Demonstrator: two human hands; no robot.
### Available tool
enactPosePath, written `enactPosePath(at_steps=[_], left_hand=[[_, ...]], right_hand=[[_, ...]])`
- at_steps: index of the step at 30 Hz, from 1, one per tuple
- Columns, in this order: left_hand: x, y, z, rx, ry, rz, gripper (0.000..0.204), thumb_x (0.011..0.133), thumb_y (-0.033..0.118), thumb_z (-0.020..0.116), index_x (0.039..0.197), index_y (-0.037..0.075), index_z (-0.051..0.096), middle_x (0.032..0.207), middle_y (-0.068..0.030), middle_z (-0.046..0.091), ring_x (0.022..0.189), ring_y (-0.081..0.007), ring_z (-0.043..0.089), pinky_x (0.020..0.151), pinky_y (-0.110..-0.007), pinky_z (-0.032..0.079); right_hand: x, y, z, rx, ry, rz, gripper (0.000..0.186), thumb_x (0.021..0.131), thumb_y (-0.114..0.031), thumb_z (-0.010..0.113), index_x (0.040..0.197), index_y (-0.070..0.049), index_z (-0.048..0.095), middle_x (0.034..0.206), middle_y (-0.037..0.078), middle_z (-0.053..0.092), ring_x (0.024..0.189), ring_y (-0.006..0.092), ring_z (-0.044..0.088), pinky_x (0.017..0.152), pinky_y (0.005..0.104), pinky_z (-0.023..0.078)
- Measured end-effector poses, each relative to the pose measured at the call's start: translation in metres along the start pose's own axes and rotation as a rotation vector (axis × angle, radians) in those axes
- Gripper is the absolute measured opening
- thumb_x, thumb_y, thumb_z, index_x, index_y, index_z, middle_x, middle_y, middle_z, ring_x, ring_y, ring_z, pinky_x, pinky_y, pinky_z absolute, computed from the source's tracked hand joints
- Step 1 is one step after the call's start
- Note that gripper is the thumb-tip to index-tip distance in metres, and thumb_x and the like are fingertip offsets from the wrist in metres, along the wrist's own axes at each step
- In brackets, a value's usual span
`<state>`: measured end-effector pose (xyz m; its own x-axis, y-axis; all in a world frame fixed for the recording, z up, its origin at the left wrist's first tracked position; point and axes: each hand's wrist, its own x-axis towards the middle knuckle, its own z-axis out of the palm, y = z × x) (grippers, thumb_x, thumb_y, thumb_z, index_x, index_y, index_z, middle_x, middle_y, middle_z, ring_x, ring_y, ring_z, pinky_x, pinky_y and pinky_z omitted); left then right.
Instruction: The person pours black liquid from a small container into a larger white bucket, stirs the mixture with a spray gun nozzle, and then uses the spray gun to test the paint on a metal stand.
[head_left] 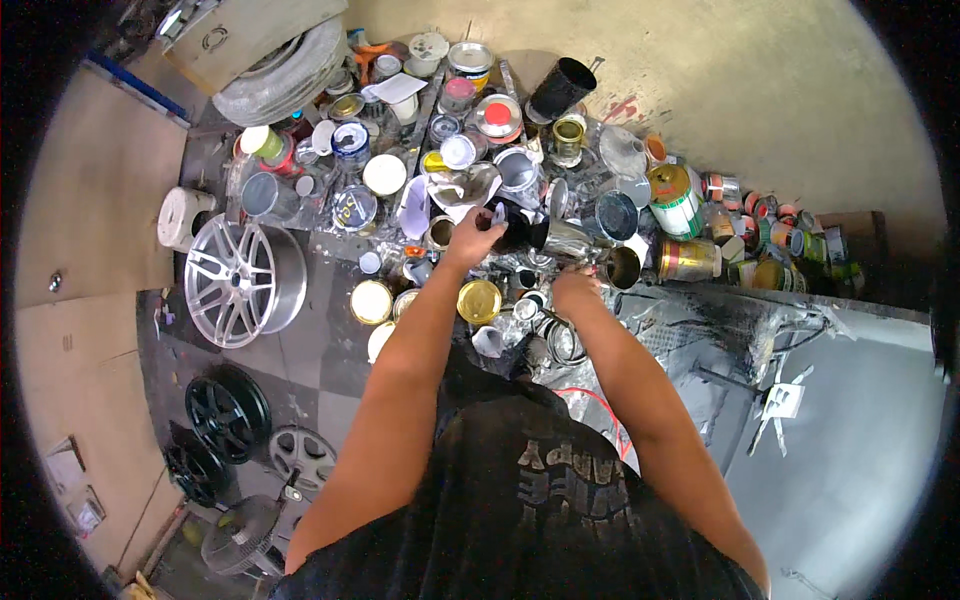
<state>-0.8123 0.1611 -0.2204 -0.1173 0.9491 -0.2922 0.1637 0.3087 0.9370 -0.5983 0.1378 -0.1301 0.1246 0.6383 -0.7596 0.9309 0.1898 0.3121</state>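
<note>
My left hand [472, 241] is closed on a dark container [515, 230] lying sideways over the crowded bench, with a bit of white material at the fingers. My right hand [576, 290] is lower and further right, fingers curled; what it grips is unclear. Beside it are a shiny metal cylinder [565, 240] and an open metal cup [622, 268]. Behind my left hand sits a metal vessel lined with white paper [460, 190]. A gold lid [479, 300] and a coil of hose or cable [562, 340] are nearer me.
Many paint cans [676, 205] and jars crowd the bench against a wall [760, 80]. At left are a silver wheel rim [240, 280], black rims [225, 415] and a fan [240, 530]. A red hose [600, 405] runs at right, beside a grey panel [850, 420].
</note>
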Motion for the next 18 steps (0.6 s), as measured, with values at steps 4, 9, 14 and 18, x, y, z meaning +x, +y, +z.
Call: enactPosePath(at_steps=[4, 9, 14, 18], left_hand=[[-0.003, -0.002, -0.003, -0.003, 0.013, 0.018, 0.056, 0.084, 0.043, 0.076, 0.118, 0.0, 0.061, 0.102, -0.0154, 0.07, 0.095, -0.0257, 0.065, 0.088, -0.036, 0.05], [0.002, -0.013, -0.001, -0.032, -0.008, 0.015, 0.059, 0.081, 0.044, 0.079, 0.115, -0.001, 0.062, 0.104, -0.0165, 0.071, 0.091, -0.0254, 0.066, 0.086, -0.037, 0.051], [0.007, -0.03, 0.002, -0.034, -0.013, 0.083, 0.062, 0.08, 0.047, 0.079, 0.114, -0.002, 0.061, 0.102, -0.0177, 0.07, 0.091, -0.0263, 0.066, 0.086, -0.038, 0.051], [-0.006, -0.003, 0.0, 0.086, -0.057, 0.064, 0.058, 0.083, 0.043, 0.078, 0.115, -0.003, 0.062, 0.107, -0.02, 0.069, 0.099, -0.0313, 0.066, 0.091, -0.041, 0.05]], right_hand=[[0.004, 0.002, -0.002, 0.158, 0.054, 0.021, 0.074, 0.094, -0.014, 0.061, 0.152, 0.012, 0.023, 0.155, 0.04, 0.025, 0.135, 0.0519, 0.043, 0.104, 0.0496, 0.046], [0.003, 0.0, -0.001, 0.171, 0.138, 0.044, 0.07, 0.094, -0.015, 0.06, 0.152, 0.008, 0.029, 0.153, 0.036, 0.035, 0.135, 0.0521, 0.045, 0.104, 0.0521, 0.048], [0.021, 0.013, 0.012, 0.431, 0.19, -0.326, 0.061, 0.091, -0.014, 0.061, 0.146, 0.007, 0.043, 0.136, 0.034, 0.055, 0.128, 0.0421, 0.056, 0.107, 0.0448, 0.046], [-0.004, 0.023, 0.022, 0.712, 0.19, -0.415, 0.063, 0.09, -0.02, 0.066, 0.143, 0.008, 0.044, 0.127, 0.033, 0.061, 0.115, 0.044, 0.063, 0.1, 0.0466, 0.05]])
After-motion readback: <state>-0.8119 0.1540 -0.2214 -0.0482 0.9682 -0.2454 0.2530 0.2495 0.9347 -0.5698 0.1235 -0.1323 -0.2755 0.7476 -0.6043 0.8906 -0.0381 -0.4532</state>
